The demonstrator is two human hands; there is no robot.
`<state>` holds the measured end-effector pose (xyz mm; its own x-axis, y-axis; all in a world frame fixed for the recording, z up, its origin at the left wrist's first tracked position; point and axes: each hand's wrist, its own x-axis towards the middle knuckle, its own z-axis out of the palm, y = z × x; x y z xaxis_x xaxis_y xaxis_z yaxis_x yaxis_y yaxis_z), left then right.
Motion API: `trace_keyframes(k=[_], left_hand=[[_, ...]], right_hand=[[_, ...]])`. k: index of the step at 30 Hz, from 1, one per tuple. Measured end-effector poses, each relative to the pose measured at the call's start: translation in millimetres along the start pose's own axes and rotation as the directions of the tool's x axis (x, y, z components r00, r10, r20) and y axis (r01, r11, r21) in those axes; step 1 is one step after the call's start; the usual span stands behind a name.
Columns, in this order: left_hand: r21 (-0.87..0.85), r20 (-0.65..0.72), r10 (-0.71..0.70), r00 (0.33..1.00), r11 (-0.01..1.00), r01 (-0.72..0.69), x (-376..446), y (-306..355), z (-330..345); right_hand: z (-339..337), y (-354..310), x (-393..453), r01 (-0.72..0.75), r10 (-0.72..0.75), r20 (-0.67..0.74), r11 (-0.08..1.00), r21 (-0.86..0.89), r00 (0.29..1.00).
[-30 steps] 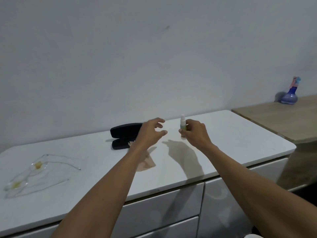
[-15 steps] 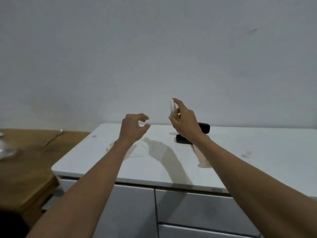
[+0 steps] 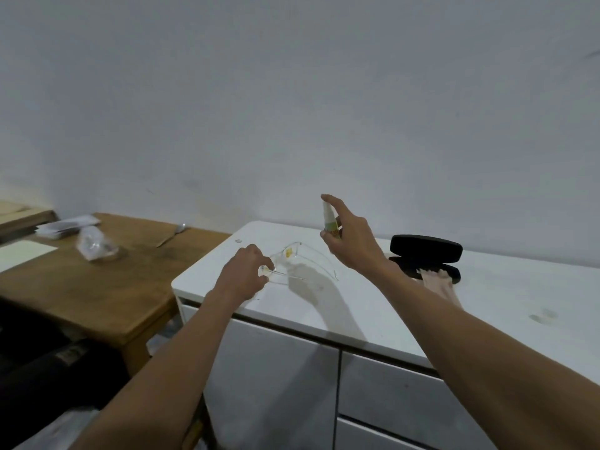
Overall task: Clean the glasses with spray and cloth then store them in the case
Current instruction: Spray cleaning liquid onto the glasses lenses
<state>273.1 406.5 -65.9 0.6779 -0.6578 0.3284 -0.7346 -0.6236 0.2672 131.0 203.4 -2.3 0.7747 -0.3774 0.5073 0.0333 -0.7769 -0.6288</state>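
Observation:
Clear-framed glasses (image 3: 300, 259) with yellow nose pads lie on the white cabinet top (image 3: 487, 306), temples unfolded. My left hand (image 3: 242, 276) pinches the near end of the frame. My right hand (image 3: 352, 240) holds a small white spray bottle (image 3: 328, 219) upright above the glasses, forefinger on its top. A black glasses case (image 3: 425, 251) lies open behind my right wrist, with a beige cloth (image 3: 438, 282) in front of it, partly hidden by my forearm.
A lower wooden table (image 3: 97, 287) stands to the left, holding papers (image 3: 66, 229) and a crumpled clear bag (image 3: 95, 246). The cabinet has grey drawer fronts (image 3: 279, 384) below its top. A plain wall rises behind.
The view has swung left. My left hand has dropped onto the glasses and taken hold of the frame. My right hand still holds the spray bottle, now above the glasses.

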Motion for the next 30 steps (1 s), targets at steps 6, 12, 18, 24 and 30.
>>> trace_keyframes(k=[6, 12, 18, 24, 30], left_hand=[[0.117, -0.204, 0.065, 0.977, 0.992, -0.042, 3, 8, 17], [-0.043, -0.407, -0.048, 0.912, 0.999, 0.033, 15, 22, 16], [-0.438, -0.404, -0.424, 0.811, 0.868, 0.235, 31, 34, 17], [-0.694, -0.311, -0.578, 0.754, 0.681, 0.235, 44, 41, 11], [-0.788, -0.302, -0.565, 0.768, 0.601, 0.133, 50, 58, -2]], right_hand=[[-11, 9, -3, -0.020, 0.020, -0.015, 1.000, -0.022, 1.000], [-33, 26, -9, -0.074, 0.072, -0.054, 0.997, -0.033, 0.996], [-52, 49, -22, -0.169, 0.164, -0.102, 0.984, -0.050, 0.981], [-43, 72, -39, -0.158, 0.145, -0.155, 0.985, -0.073, 0.977], [-26, 68, -41, -0.021, 0.011, -0.114, 0.996, -0.086, 0.993]])
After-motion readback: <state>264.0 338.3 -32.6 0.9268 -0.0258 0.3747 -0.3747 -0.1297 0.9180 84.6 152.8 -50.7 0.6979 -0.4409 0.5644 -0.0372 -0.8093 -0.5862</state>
